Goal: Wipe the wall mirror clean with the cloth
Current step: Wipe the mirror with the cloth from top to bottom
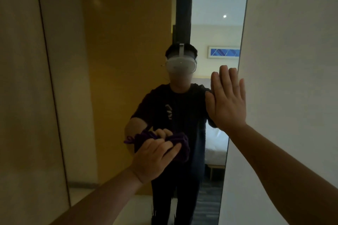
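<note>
The left hand (155, 159) has its fingers curled around a bunched purple cloth (180, 149), pressing it against the wall mirror (118, 60) at chest height. The cloth bulges past the fingertips to the right. The right hand (226, 102) lies flat and open on the mirror's right edge.

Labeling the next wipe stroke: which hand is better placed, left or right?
Left. The left hand already grips the bunched purple cloth against the mirror, near its middle. The right hand is flat and open at the mirror's right edge, holding nothing.
</note>
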